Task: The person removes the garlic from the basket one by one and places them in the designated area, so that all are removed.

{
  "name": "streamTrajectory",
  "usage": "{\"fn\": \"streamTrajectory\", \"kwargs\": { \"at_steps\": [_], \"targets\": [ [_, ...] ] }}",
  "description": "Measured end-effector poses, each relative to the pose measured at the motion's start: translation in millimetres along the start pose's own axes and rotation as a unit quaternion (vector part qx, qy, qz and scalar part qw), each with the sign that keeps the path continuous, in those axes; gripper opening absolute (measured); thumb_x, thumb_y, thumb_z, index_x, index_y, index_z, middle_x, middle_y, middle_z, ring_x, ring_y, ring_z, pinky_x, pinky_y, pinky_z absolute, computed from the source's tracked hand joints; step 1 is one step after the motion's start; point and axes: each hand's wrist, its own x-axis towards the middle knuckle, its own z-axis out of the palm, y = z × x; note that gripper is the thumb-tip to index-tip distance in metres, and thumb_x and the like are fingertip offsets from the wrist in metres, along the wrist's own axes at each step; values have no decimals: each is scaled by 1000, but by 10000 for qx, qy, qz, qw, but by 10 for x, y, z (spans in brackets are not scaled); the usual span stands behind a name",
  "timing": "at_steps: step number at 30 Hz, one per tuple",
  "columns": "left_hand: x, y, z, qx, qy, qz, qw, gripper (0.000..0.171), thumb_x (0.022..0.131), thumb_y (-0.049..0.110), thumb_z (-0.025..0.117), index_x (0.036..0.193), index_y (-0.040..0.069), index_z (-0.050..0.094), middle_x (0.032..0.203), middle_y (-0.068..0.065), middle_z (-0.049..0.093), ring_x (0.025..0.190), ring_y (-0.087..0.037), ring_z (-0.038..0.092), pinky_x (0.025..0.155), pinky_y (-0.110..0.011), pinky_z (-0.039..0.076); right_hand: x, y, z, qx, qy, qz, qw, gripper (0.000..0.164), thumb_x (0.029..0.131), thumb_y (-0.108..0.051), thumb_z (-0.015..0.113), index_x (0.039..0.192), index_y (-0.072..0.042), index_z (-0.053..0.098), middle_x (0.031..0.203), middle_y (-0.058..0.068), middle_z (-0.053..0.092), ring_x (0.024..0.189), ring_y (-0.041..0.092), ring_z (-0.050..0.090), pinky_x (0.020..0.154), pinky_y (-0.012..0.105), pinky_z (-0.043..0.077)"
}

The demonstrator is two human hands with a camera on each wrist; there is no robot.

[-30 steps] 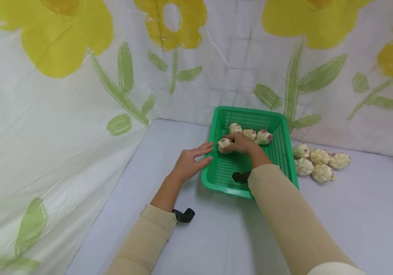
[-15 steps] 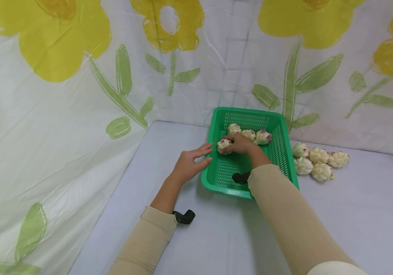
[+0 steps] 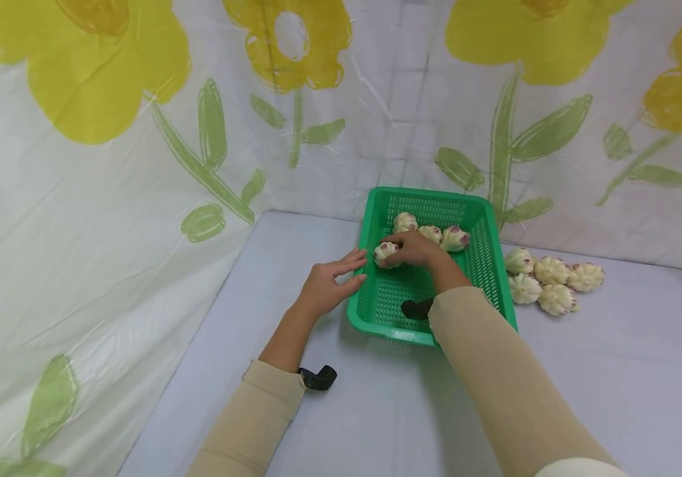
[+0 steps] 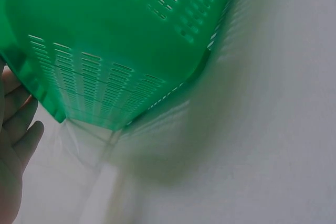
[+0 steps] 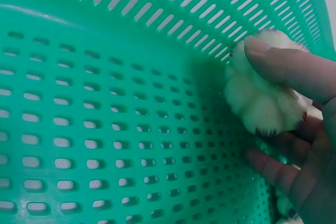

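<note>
A green plastic basket (image 3: pixel 397 331) with slotted walls stands on the table. Inside it, my right hand (image 3: pixel 417 253) grips a cream bulb (image 5: pixel 265 93) with purple-tipped scales. The thumb lies over the bulb's upper side and the fingers curl beneath it, close to the basket's left wall. Three more such bulbs (image 3: pixel 455 238) sit behind the hand, toward the basket's far end. My left hand (image 3: pixel 329 283) holds its fingers nearly straight at the outside of the left rim. In the left wrist view, these fingers (image 4: pixel 23 121) reach up beside the rim.
Several similar bulbs (image 3: pixel 552 271) lie in a cluster on the table (image 3: pixel 627 371), right of the basket. A white curtain (image 3: pixel 400 132) printed with yellow flowers hangs behind and to the left. Each wrist carries a black camera mount (image 3: pixel 319 378).
The whole scene has shifted slightly in the head view. Both hands, the gripped bulb and the basket keep the same positions relative to each other.
</note>
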Motion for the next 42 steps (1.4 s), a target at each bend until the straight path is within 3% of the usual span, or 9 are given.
{"fn": "streamTrajectory", "kwargs": {
  "at_steps": [12,23,32,42],
  "targets": [
    [-30,42,-28,20,10,-19,10000,38,92,18,70,126,1,66,139,-2,59,135,-12,49,105,-37,47,-47,-93,-21,147,112,127,9997,68,86,-38,74,143,-9,52,144,15,51,130,33,49,106,49,44],
    [-17,29,-21,270,-53,43,9996,39,93,19,70,128,4,66,141,0,57,136,-12,48,107,-36,45,-55,-105,-94,214,808,-60,9965,68,87,-44,71,144,-13,52,140,14,55,124,32,54,100,49,47],
    [-8,35,-55,502,-184,194,9984,39,93,21,69,129,4,65,140,-1,57,137,-12,46,107,-35,45,-47,-150,-121,569,959,25,9938,73,86,-51,71,147,-17,48,136,13,59,121,29,57,97,47,50],
    [3,7,-33,556,-182,394,9975,40,93,19,69,128,1,65,140,-3,58,137,-14,48,106,-35,46,-123,-254,-193,1302,1848,-205,9739,70,86,-48,73,146,-19,50,134,11,60,116,26,60,91,44,52]
  ]
}}
